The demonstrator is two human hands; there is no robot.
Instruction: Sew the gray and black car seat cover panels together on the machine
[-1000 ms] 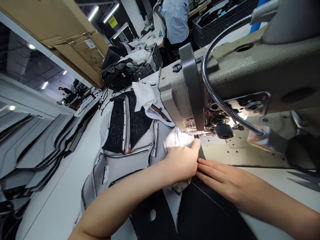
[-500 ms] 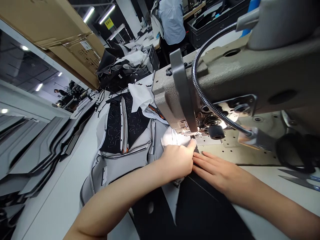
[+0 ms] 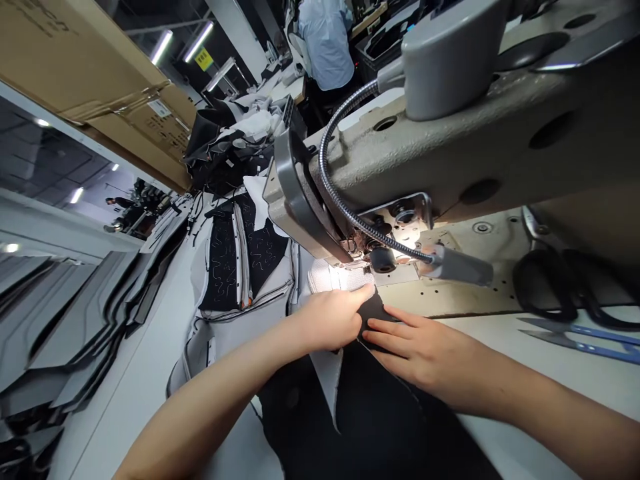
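Note:
My left hand [image 3: 333, 319] is closed on the layered fabric just in front of the sewing machine's lit presser foot [image 3: 367, 269], its thumb stretched toward the foot. Fingers spread, my right hand [image 3: 415, 347] lies flat on the black fabric [image 3: 375, 420] beside it. That black piece hangs down toward me, with a pointed grey flap [image 3: 329, 380] over it. Grey sewn fabric [image 3: 250, 337] with a black stitched panel [image 3: 223, 267] spreads left of the machine. What sits under my left fingers is partly hidden.
The sewing machine [image 3: 450, 153] with its bendable lamp [image 3: 460, 265] fills the right. Black scissors [image 3: 545, 287] and blue-handled thread snips [image 3: 585, 340] lie at the right. Stacked grey panels [image 3: 75, 307] stand on the left, below a cardboard box [image 3: 100, 73]. A person in light blue [image 3: 327, 43] is behind.
The machine now appears farther left as my view shifts. My right fingers have spread apart and separated from my left hand, uncovering more black fabric between them. My left hand remains by the foot.

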